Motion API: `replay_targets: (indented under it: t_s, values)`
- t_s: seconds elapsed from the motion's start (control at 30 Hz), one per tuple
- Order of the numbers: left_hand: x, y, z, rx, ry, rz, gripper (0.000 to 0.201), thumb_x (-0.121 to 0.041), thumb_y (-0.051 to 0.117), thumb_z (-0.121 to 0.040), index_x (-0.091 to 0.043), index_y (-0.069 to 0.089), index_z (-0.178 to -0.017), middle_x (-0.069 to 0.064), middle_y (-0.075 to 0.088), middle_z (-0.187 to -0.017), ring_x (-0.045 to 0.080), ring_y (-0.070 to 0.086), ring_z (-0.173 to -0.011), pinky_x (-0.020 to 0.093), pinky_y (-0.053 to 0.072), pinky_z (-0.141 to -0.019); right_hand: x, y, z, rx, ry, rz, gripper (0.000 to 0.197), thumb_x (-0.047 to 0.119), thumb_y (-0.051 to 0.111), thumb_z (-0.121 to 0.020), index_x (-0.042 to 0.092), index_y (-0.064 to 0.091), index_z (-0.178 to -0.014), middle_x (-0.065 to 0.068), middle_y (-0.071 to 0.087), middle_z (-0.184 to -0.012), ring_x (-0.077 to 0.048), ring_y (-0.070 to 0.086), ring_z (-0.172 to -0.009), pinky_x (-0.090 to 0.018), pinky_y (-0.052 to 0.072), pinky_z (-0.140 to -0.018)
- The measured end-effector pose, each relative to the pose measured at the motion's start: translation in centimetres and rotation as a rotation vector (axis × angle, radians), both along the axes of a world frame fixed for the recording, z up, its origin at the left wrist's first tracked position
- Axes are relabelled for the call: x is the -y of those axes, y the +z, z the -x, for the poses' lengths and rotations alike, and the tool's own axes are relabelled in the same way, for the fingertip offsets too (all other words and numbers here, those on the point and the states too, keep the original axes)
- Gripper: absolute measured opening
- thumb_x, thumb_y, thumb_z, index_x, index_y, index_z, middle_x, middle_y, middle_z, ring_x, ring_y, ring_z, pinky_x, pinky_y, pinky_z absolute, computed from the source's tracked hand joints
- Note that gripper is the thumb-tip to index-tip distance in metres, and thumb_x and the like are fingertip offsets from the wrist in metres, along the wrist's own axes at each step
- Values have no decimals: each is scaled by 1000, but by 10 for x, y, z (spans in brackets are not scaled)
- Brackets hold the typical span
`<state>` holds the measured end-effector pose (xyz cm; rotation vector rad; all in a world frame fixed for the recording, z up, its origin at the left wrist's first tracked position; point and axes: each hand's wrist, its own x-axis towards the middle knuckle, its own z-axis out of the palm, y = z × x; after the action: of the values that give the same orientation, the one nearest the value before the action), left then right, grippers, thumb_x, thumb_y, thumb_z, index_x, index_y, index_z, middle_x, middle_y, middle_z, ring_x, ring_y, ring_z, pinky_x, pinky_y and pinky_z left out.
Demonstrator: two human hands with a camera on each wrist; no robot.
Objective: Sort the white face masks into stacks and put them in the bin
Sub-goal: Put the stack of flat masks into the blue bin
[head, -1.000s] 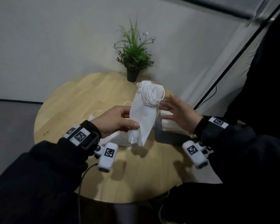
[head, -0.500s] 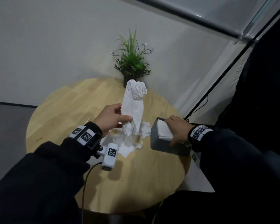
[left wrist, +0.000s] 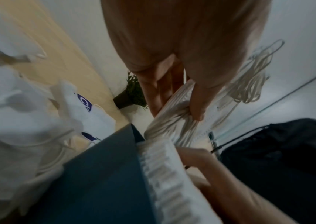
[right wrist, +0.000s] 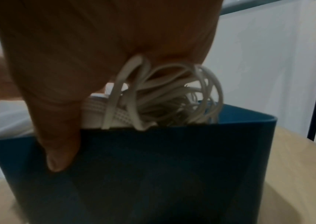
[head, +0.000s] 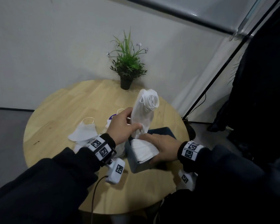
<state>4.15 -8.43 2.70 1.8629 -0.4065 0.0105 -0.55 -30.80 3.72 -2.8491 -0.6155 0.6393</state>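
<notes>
Head view, nearest first: two dark sleeves with tagged wristbands reach over a round wooden table [head: 58, 110]. Closest sits a dark blue bin [head: 136, 165] holding a stack of white face masks [head: 143, 150]. The right hand [head: 164, 148] lies over that stack, thumb pressed down the bin's outer wall; whether its fingers curl around the masks cannot be told. Just beyond the bin, the left hand [head: 122, 125] grasps a second bundle of masks [head: 144, 113] upright, its lower end at the bin's rim, ear loops bunched on top. Left of the bin, loose masks [head: 82, 131] lie on the wood. Farthest from the bin stands a potted plant [head: 127, 68].
</notes>
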Motion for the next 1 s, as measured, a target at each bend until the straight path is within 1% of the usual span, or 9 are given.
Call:
replay_targets:
  t_s: [0.13, 0.3, 0.47, 0.63, 0.73, 0.8, 0.87, 0.93, 1.0]
  values:
    - [6, -6, 2, 56, -105, -366, 37, -30, 79, -80, -28, 60, -111, -4, 72, -99, 19, 68, -91, 35, 54, -75, 1, -6, 5, 9, -6, -45, 107, 60, 86, -67, 59, 20, -151, 5, 55, -137, -20, 55, -123, -43, 47, -105]
    - [-6, 8, -18, -65, -276, -554, 36, -46, 82, -78, -26, 65, -103, -4, 71, -98, 19, 66, -92, 39, 54, -81, 4, -6, 3, -14, -38, -64, 106, 62, 88, -64, 59, 25, -150, 9, 51, -145, -18, 50, -130, -43, 44, -112]
    - [-1, 10, -12, 91, -145, -558, 29, -45, 80, -81, -33, 59, -97, -9, 69, -87, 14, 65, -82, 35, 52, -73, 6, -8, 6, -12, -12, -106, 105, 57, 89, -68, 54, 26, -152, 2, 48, -141, -21, 48, -128, -42, 43, -112]
    - [28, 5, -11, 216, -137, -815, 34, -36, 69, -84, -28, 41, -67, -7, 53, -72, 25, 59, -78, 33, 37, -62, 6, 1, 22, 81, 30, -66, 98, 61, 83, -74, 44, 31, -155, 1, 51, -141, -19, 48, -125, -37, 41, -109]
    - [36, 7, -11, 263, -143, -925, 18, -29, 63, -88, -23, 53, -75, -5, 53, -77, 24, 55, -76, 32, 35, -63, 14, 19, 33, 108, -48, -90, 86, 66, 78, -78, 45, 41, -152, 9, 61, -136, -9, 56, -120, -30, 46, -104]
    - [38, 5, -10, 280, -156, -946, 11, -30, 59, -93, -24, 60, -85, -3, 55, -82, 23, 54, -75, 32, 34, -61, 19, 33, 38, 264, -172, -195, 48, 56, 76, -85, 37, 68, -128, 14, 74, -113, -3, 67, -99, -32, 56, -91]
    - [39, 4, -10, 283, -168, -946, 7, -30, 60, -94, -24, 62, -90, -3, 56, -84, 23, 55, -75, 31, 33, -60, 18, 47, 33, 530, -226, -262, 19, 46, 75, -89, 30, 76, -101, 15, 73, -88, -3, 65, -78, -31, 56, -74]
    - [39, 4, -9, 280, -178, -936, 9, -31, 63, -94, -23, 65, -99, -3, 57, -86, 23, 58, -78, 32, 37, -63, 11, 61, 18, 628, -222, -257, 25, 41, 76, -87, 31, 72, -111, 16, 66, -99, -5, 59, -89, -28, 49, -80]
    - [39, 3, -9, 287, -182, -914, 20, -31, 65, -93, -24, 62, -112, -1, 63, -96, 25, 62, -86, 34, 42, -67, 8, 70, -5, 534, -173, -145, 42, 37, 78, -86, 31, 67, -127, 10, 63, -119, -9, 55, -109, -29, 45, -95]
